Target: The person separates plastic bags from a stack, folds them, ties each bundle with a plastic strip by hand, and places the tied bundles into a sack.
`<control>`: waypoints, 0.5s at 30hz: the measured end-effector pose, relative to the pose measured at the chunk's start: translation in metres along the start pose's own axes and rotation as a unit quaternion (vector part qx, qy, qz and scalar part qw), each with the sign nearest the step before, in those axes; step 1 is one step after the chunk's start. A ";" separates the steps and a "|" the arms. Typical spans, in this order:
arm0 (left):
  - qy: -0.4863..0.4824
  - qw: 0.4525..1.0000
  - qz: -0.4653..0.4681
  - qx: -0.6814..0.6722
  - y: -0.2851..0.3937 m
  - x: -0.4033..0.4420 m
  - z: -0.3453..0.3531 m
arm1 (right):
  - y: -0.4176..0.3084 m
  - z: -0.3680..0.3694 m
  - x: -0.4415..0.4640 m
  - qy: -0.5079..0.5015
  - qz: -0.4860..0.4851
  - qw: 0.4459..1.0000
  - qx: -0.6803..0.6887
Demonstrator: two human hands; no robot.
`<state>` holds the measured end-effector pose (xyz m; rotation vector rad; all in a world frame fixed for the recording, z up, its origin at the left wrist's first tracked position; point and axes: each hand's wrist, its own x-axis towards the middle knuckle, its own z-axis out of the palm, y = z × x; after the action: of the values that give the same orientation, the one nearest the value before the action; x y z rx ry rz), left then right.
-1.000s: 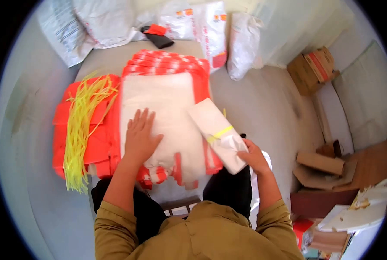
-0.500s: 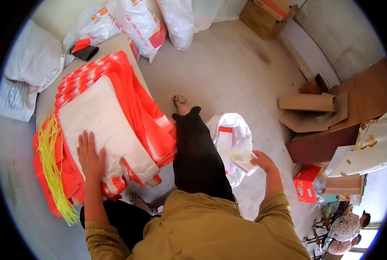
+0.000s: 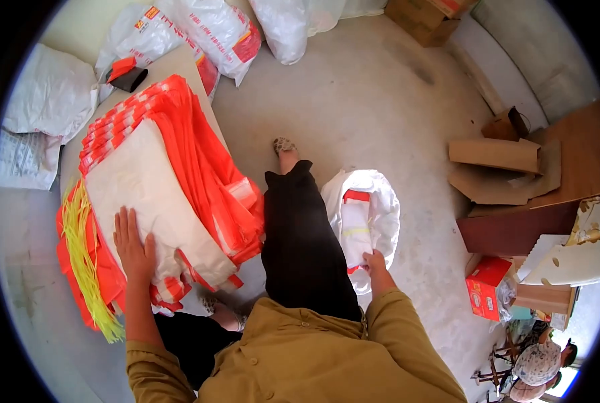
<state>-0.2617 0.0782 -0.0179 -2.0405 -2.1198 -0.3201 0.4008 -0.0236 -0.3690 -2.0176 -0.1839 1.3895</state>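
My left hand (image 3: 133,247) lies flat with fingers spread on a white plastic bag (image 3: 145,174), the top sheet of a tall pile. Beneath it are many red-and-white plastic bags (image 3: 206,154). Yellow tie strips (image 3: 80,262) hang over the pile's left side. My right hand (image 3: 376,260) reaches into an open white sack (image 3: 385,201) on the floor. Its fingers close on the near end of a white folded bundle (image 3: 356,245) with a yellow band around it. Some red shows at both ends inside the sack; how many bundles lie there I cannot tell.
Stuffed white sacks (image 3: 213,37) line the wall at the back left. A black-and-red item (image 3: 127,75) sits on the table's far corner. Right of me are flattened cardboard (image 3: 494,158) and a red box (image 3: 482,289). People (image 3: 538,359) sit at the far lower right.
My right hand has moved left and down into the sack, bringing the banded bundle from beside the opening to inside it. My left hand stays flat on the pile. The view has shifted slightly.
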 end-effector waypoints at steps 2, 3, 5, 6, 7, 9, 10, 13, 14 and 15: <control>-0.004 1.000 -0.001 0.004 -0.001 -0.001 0.000 | 0.018 0.009 0.012 0.048 -0.005 0.998 -0.033; -0.004 1.000 0.000 0.006 -0.002 -0.001 0.001 | 0.031 0.013 0.029 0.076 -0.018 0.996 -0.040; 0.000 1.000 0.009 0.008 -0.004 0.001 0.003 | 0.054 0.018 0.062 0.133 -0.044 0.989 -0.052; 0.004 1.000 0.014 0.007 -0.004 0.001 0.003 | 0.047 0.020 0.056 0.127 -0.024 0.991 -0.021; 0.008 1.000 0.019 0.005 -0.005 0.000 0.003 | 0.031 0.023 0.043 0.120 -0.004 0.993 0.010; 0.011 1.000 0.025 0.003 -0.007 0.000 0.005 | 0.023 0.024 0.036 0.115 0.016 0.993 0.030; 0.013 1.000 0.028 0.002 -0.007 0.000 0.005 | 0.025 0.022 0.037 0.117 0.016 0.993 0.018; 0.008 1.000 0.019 0.011 -0.004 0.000 0.003 | 0.035 0.017 0.050 0.111 0.021 0.993 -0.021; 0.011 1.000 0.024 0.008 -0.005 0.000 0.003 | 0.041 0.016 0.054 0.107 0.023 0.993 -0.035; 0.015 0.999 0.029 0.004 -0.005 0.000 0.004 | 0.040 0.018 0.051 0.122 0.000 0.992 -0.046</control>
<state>-0.2665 0.0793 -0.0215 -2.0743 -2.0368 -0.3316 0.3970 -0.0228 -0.4364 -2.2422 -0.1416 1.1406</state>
